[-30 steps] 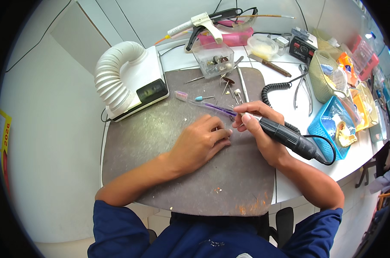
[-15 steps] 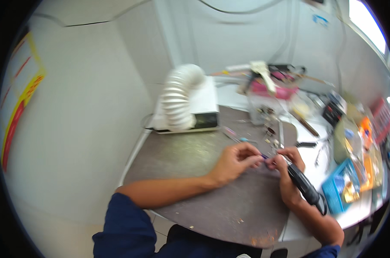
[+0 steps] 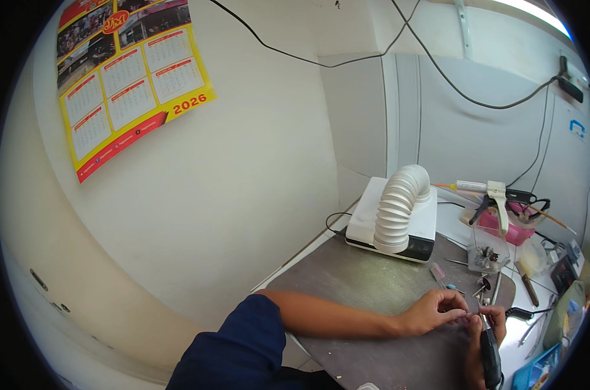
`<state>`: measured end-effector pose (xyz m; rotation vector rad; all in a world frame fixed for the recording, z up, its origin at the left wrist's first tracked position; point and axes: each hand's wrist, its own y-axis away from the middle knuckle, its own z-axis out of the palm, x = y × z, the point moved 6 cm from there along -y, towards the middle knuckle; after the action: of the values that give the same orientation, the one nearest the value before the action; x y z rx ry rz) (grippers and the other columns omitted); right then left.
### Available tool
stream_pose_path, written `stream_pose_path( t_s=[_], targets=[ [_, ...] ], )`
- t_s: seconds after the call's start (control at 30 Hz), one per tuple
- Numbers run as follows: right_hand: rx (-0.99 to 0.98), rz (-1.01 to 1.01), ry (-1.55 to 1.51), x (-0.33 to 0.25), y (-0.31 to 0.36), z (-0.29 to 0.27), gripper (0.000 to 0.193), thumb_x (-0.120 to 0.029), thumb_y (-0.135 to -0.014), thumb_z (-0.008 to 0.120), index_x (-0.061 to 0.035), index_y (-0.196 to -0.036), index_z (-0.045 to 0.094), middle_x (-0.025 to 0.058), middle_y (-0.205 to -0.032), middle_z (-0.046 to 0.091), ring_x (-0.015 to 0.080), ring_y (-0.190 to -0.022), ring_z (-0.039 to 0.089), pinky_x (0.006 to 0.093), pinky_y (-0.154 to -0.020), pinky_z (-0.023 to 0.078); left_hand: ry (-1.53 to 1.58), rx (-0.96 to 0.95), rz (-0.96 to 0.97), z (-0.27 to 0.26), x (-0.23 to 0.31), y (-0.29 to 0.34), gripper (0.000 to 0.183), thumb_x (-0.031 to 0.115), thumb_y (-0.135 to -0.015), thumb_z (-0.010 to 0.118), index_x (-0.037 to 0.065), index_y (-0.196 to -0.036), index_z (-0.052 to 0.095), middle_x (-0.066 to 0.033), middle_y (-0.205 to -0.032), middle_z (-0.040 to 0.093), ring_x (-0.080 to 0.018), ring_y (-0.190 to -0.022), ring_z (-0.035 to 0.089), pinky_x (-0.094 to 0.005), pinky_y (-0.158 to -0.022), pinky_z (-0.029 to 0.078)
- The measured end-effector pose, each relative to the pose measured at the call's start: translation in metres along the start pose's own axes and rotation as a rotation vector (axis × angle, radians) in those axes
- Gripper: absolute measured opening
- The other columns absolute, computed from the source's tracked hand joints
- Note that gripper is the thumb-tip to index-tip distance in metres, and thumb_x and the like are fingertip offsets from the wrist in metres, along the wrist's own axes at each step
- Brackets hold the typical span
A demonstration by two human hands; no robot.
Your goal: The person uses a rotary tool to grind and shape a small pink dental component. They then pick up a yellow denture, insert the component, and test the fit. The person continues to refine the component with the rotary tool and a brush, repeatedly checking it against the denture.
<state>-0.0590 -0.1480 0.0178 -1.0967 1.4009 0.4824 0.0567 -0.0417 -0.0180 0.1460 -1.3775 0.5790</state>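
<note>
My left hand (image 3: pixel 431 313) is closed in a pinch over the grey-brown tabletop (image 3: pixel 360 286). Its fingertips grip a tiny piece with a purplish tint, too small and too covered to name. Close against them, my right hand (image 3: pixel 475 351) is wrapped round a black rotary handpiece (image 3: pixel 491 354), its metal nose pointing up toward the left fingertips. The bit at its end cannot be made out. Small rotary bits (image 3: pixel 483 285) lie just beyond the hands.
A white dust collector (image 3: pixel 366 224) with a ribbed hose (image 3: pixel 396 211) stands behind. To the right are a clear box (image 3: pixel 488 259) of bits, a dispensing gun (image 3: pixel 498 198), a pink container (image 3: pixel 517 233), a knife (image 3: pixel 530 290) and a blue basket (image 3: pixel 536 374). A calendar (image 3: pixel 126 84) hangs left.
The view has swung left and up, so the bench and both hands sit lower and farther right, and more of the calendar shows. Both hands keep their holds, fingertips together.
</note>
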Motion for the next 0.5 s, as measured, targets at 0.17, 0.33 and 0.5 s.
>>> stream_pose_path(
  t_s=[0.17,0.33,0.5],
  targets=[
    [-0.027,-0.002,0.014,0.004,-0.005,-0.007,0.020,-0.016,-0.096,0.062,-0.0028,-0.110,0.056,0.0046,-0.091,0.060,0.0108,-0.081,0.058,0.0240,-0.073,0.048,-0.043,-0.018,0.006,0.006,0.005,0.000,0.016,0.014,-0.095,0.064,0.001,-0.105,0.063,-0.0028,-0.094,0.066,-0.0069,-0.082,0.059,-0.0228,-0.075,0.048],
    [-0.051,0.019,0.039,-0.007,-0.003,0.002,0.021,-0.014,-0.098,0.059,-0.0025,-0.114,0.053,0.0055,-0.096,0.057,0.0106,-0.083,0.057,0.0243,-0.076,0.047,-0.074,-0.004,0.003,0.004,0.004,0.004,0.018,0.015,-0.095,0.064,0.001,-0.105,0.063,-0.0026,-0.094,0.066,-0.0073,-0.085,0.060,-0.0228,-0.076,0.048],
    [-0.051,0.055,0.077,0.002,0.003,0.001,0.029,-0.013,-0.098,0.056,-0.0042,-0.124,0.046,0.0060,-0.113,0.048,0.0090,-0.084,0.053,0.0243,-0.078,0.046,-0.137,-0.026,-0.019,0.005,0.004,0.002,0.018,0.015,-0.095,0.063,0.001,-0.105,0.063,-0.0027,-0.095,0.067,-0.0075,-0.088,0.059,-0.0245,-0.079,0.047]
  ],
)
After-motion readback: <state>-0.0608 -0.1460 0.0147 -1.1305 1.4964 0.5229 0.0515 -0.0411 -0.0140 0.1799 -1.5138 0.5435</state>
